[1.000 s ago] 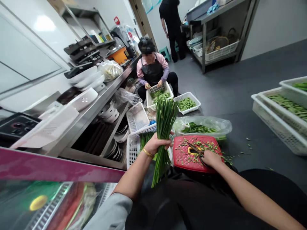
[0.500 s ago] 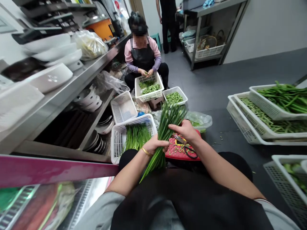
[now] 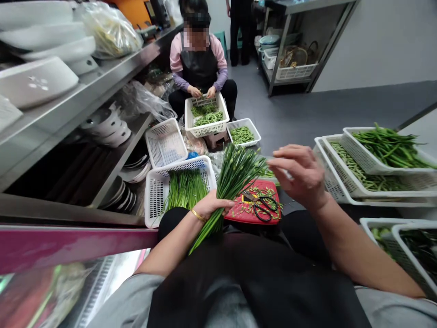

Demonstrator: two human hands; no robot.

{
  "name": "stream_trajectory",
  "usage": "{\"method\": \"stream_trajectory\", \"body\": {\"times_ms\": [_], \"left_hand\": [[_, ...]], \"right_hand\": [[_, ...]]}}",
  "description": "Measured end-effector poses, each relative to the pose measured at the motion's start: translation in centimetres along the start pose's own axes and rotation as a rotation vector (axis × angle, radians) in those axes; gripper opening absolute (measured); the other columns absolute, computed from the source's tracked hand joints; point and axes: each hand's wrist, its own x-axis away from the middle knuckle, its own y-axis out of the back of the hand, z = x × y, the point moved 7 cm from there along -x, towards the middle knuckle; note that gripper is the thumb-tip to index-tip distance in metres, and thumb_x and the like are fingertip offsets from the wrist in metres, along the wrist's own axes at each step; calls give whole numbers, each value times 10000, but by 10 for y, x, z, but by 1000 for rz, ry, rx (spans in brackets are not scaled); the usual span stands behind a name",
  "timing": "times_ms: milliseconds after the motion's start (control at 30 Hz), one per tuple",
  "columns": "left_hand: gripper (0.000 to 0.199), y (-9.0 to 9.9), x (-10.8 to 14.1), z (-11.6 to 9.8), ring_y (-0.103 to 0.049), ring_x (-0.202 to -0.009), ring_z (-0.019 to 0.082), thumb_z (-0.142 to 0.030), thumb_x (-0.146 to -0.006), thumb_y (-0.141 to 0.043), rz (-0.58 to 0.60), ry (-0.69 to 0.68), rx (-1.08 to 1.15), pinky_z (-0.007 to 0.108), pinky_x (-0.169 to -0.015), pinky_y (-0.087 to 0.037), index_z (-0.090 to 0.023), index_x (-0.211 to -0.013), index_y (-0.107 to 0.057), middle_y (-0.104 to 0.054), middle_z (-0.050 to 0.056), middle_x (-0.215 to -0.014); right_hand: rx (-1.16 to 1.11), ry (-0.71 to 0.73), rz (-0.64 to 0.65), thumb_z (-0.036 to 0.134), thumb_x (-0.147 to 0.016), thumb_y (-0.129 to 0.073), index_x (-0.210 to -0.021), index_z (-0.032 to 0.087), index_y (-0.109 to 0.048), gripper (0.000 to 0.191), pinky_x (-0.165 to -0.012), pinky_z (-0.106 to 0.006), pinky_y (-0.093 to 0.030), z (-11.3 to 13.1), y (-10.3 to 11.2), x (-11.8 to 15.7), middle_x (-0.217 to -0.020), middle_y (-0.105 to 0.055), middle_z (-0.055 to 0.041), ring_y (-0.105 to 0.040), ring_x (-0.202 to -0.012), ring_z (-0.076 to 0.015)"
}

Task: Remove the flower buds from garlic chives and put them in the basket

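Right hand (image 3: 302,175) lifted off stalks (image 3: 232,175) | left hand (image 3: 213,207) grips them | right seemingly empty

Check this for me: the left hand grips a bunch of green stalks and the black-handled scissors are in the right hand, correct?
Not quite. In the head view the black-handled scissors lie on the red plastic board; the right hand is raised, holding no scissors. The left hand does grip the bunch of green stalks.
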Motion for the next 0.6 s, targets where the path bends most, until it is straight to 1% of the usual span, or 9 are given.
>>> {"method": "stream_trajectory", "body": {"times_ms": [67,100,167,233,333,400,500,567,600], "left_hand": [[389,-4,-1,0,-429,-363,77,-375,-541,-809,17,15,8,219,-387,-299,-116,-499,-521,-500,-3,-403],[393,-5,-1,0,-424,-360,75,-376,-534,-815,18,22,13,217,-383,-294,-118,-510,-519,-500,-7,-404],[394,-6,0,1,-420,-359,73,-372,-523,-823,11,34,14,213,-380,-290,-123,-532,-518,-500,-16,-406],[386,-5,1,0,-421,-360,73,-368,-528,-818,2,34,-4,214,-386,-297,-123,-538,-520,-501,-17,-408],[380,-4,2,-2,-435,-370,74,-380,-550,-801,1,24,-32,218,-398,-311,-118,-532,-526,-511,-8,-422],[386,-3,2,-2,-443,-375,76,-400,-542,-798,-18,24,-19,218,-400,-318,-116,-543,-537,-519,-7,-436],[395,-1,2,-2,-439,-369,78,-409,-518,-806,-59,15,11,219,-401,-318,-116,-561,-544,-516,-12,-433],[394,-1,2,-2,-429,-365,77,-402,-520,-807,-77,-12,11,220,-401,-312,-120,-545,-533,-503,-14,-417],[394,-1,2,-2,-421,-362,75,-396,-523,-807,-89,-29,4,221,-399,-306,-123,-529,-523,-493,-16,-407]], "right_hand": [[81,153,119,301,-907,-489,-907,259,-692,208,-988,-444,-383,10,-11,-6,-1055,-674,-76,-517,-1157,-260],[103,200,161,297,-913,-482,-922,249,-693,217,-987,-435,-378,10,-18,-8,-1053,-677,-75,-516,-1161,-256],[133,243,226,302,-922,-468,-971,221,-692,243,-956,-411,-386,4,-32,-10,-1027,-679,-85,-543,-1106,-246],[155,252,279,319,-930,-450,-997,203,-696,281,-904,-388,-399,-4,-42,-9,-963,-680,-94,-569,-994,-235],[175,242,296,350,-946,-417,-969,214,-717,330,-864,-367,-402,-12,-44,-4,-865,-675,-80,-565,-866,-209],[200,246,276,344,-941,-429,-945,231,-726,318,-922,-389,-380,-11,-41,3,-894,-683,-69,-566,-904,-206],[281,241,278,293,-904,-476,-860,224,-733,269,-1047,-484,-282,-5,-44,14,-1007,-687,-75,-538,-1080,-246],[286,195,297,273,-875,-497,-780,194,-724,259,-1073,-526,-245,-4,-51,21,-998,-689,-96,-525,-1127,-277],[244,151,293,274,-859,-505,-746,184,-715,255,-1072,-531,-254,-5,-55,23,-966,-693,-102,-541,-1105,-280]]}}
